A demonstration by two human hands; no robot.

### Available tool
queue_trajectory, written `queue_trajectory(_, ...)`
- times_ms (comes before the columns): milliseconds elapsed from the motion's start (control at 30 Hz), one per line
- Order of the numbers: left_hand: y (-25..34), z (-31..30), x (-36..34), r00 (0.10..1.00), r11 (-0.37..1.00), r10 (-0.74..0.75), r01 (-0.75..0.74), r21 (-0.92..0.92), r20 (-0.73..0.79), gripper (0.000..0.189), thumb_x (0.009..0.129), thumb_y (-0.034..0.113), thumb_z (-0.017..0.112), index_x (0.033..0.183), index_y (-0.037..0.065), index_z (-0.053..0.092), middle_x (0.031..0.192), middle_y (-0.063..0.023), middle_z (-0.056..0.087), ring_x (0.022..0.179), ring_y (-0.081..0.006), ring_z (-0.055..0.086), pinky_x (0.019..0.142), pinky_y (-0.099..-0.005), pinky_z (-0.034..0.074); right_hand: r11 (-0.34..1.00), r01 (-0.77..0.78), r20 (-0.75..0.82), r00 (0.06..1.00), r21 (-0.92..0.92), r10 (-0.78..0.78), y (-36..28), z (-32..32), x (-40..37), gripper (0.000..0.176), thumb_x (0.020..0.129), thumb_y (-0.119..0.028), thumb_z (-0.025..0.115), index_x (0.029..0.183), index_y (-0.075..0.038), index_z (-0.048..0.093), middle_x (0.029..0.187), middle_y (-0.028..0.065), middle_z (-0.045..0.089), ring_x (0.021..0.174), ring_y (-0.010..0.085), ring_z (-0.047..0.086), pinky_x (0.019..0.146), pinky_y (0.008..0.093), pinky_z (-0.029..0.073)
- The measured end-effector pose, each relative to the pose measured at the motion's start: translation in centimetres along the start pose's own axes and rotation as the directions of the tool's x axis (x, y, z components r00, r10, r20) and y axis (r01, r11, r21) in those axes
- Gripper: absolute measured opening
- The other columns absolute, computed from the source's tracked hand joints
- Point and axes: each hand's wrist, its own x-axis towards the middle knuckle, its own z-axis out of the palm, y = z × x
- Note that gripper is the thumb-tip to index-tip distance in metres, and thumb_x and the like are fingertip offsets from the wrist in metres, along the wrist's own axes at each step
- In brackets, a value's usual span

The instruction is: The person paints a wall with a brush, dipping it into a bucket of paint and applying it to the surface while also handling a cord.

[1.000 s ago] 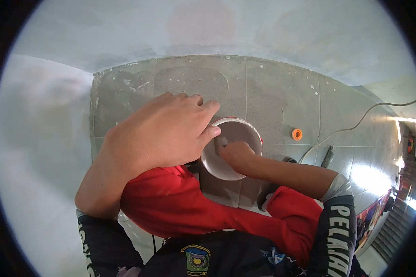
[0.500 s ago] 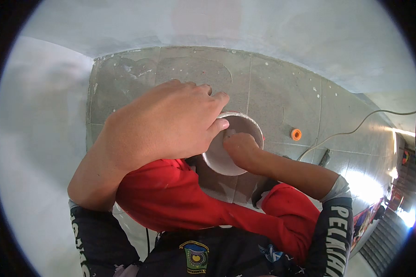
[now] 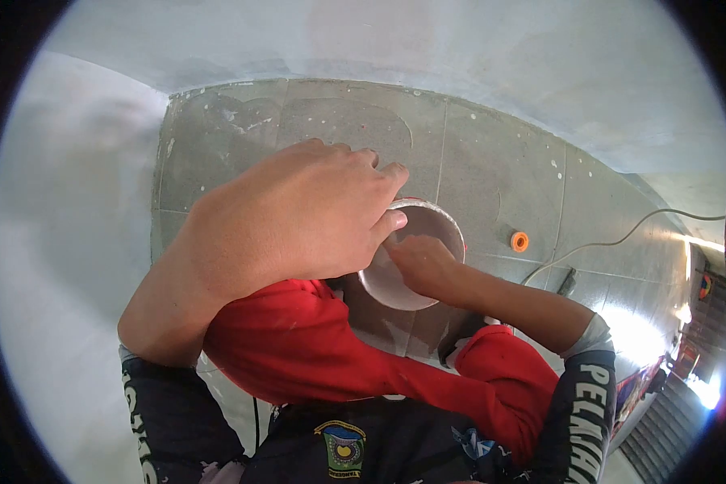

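Observation:
A round white bucket (image 3: 452, 224) with a whitish-coated rim stands on the floor between my legs, greyish-white inside. My left hand (image 3: 331, 211) is raised over its left side, back of the hand up and fingers curled. Its thumb overlaps the rim in this view, and the palm is hidden. My right hand (image 3: 419, 262) reaches down inside the bucket, fingers pressed together and pointing left towards the left thumb. I cannot tell what either hand grips.
Grey floor tiles (image 3: 347, 121) with white splashes run up to pale walls (image 3: 73, 202). An orange ring-shaped piece (image 3: 519, 241) lies right of the bucket. A thin cable (image 3: 621, 240) crosses the floor on the right, by a dark bar (image 3: 567, 281). My red-trousered legs (image 3: 298, 339) surround the bucket's near side.
The view has shifted slightly, so the bucket and floor sit a little further right. My right hand has turned slightly inside the bucket; my left hand keeps its curled pose over the rim.

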Motion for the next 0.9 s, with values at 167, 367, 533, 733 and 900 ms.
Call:
queue_trajectory(167,-0.2,0.4,0.3,0.999,0.999,0.031,-0.032,-0.013,-0.028,0.041,0.098,0.029,0.054,0.125,-0.003,0.057,0.112,-0.0229,0.066,0.103,-0.041,0.064,0.091,-0.0465,0.05,0.996,-0.077,0.036,0.996,0.05,0.076,-0.3,-2.3,-0.5,0.028,0.078,0.0,0.062,0.105,0.002,0.057,0.079,0.0217,0.068,0.077,0.0383,0.069,0.067,0.0482,0.055)
queue_trajectory(367,0.2,0.0,0.3,1.0,1.0,0.02,-0.02,0.009,-0.012,0.042,0.099,0.029,0.053,0.126,-0.003,0.056,0.114,-0.023,0.065,0.105,-0.0402,0.063,0.092,-0.0462,0.05,0.998,-0.053,0.076,0.996,-0.041,0.056,0.4,-1.4,-0.3,0.017,0.078,-0.002,0.066,0.094,0.001,0.064,0.085,0.0209,0.07,0.084,0.0367,0.071,0.07,0.0459,0.057)
queue_trajectory(533,0.2,-0.2,0.2,1.0,1.0,0.005,-0.005,-0.006,0.014,0.044,0.099,0.03,0.053,0.129,-0.003,0.055,0.115,-0.0227,0.065,0.107,-0.04,0.063,0.093,-0.0462,0.05,0.991,-0.004,0.099,0.995,-0.131,0.017,0.8,0.5,0.3,0.032,0.077,-0.001,0.064,0.108,0.003,0.058,0.08,0.0186,0.069,0.075,0.0343,0.07,0.065,0.0446,0.056)
queue_trajectory(733,-0.1,-0.2,0.1,1.0,1.0,0.003,-0.003,-0.006,0.012,0.045,0.099,0.03,0.053,0.129,-0.002,0.055,0.116,-0.0226,0.065,0.109,-0.0401,0.062,0.095,-0.0462,0.049,0.995,0.004,0.209,0.978,-0.099,0.017,0.3,-0.2,1.3,0.019,0.075,-0.001,0.065,0.094,0.001,0.065,0.08,0.0185,0.069,0.076,0.0337,0.071,0.064,0.0443,0.057)
queue_trajectory(900,-0.1,-0.4,0.0,1.0,1.0,-0.006,0.005,0.014,0.021,0.045,0.099,0.031,0.053,0.13,-0.002,0.055,0.118,-0.0225,0.064,0.11,-0.0403,0.061,0.096,-0.046,0.048,0.997,0.01,0.086,0.996,-0.071,-0.004,0.3,0.2,1.6,0.008,0.077,-0.004,0.066,0.081,-0.001,0.072,0.085,0.0204,0.072,0.081,0.0361,0.072,0.068,0.0457,0.059)
